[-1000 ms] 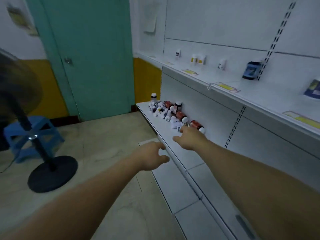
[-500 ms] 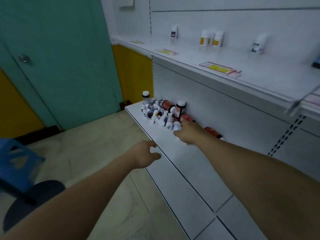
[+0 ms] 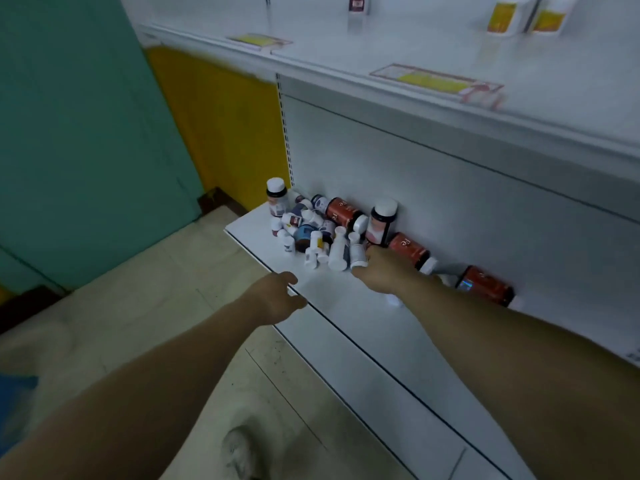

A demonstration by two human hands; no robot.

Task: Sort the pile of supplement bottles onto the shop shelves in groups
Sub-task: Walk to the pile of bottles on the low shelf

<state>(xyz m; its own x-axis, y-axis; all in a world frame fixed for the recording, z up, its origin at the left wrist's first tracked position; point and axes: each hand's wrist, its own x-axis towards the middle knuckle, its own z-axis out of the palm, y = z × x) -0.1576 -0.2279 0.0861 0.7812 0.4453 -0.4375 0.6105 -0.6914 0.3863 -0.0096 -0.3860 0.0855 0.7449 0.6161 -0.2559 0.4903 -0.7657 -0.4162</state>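
A teal door (image 3: 79, 140) is filling the far left, with a yellow wall panel (image 3: 221, 126) showing beside it and pale floor tiles (image 3: 145, 299) lying below. The left hand (image 3: 273, 299) is hovering at the front lip of the lower shelf (image 3: 346, 317), its fingers loosely curled and holding nothing. Just beyond it, the pile of supplement bottles (image 3: 318, 233) is lying heaped at the left end of that shelf, against the back panel: small white bottles are tumbled on their sides, while a white-capped bottle (image 3: 276, 199) is standing upright at the pile's far-left corner. A red bottle (image 3: 343, 211) is lying on its side at the back of the heap, and a taller capped bottle (image 3: 381, 220) is standing upright just to its right. The right hand (image 3: 384, 275) is reaching into the pile's right edge, fingertips touching a small white bottle (image 3: 358, 254); whether the fingers are closing round it I cannot tell. Two more red bottles (image 3: 408, 251) are lying along the back panel further right. Above, the upper shelf (image 3: 415, 57) is carrying yellow-labelled bottles (image 3: 526, 15) and a yellow price tag (image 3: 433, 81)
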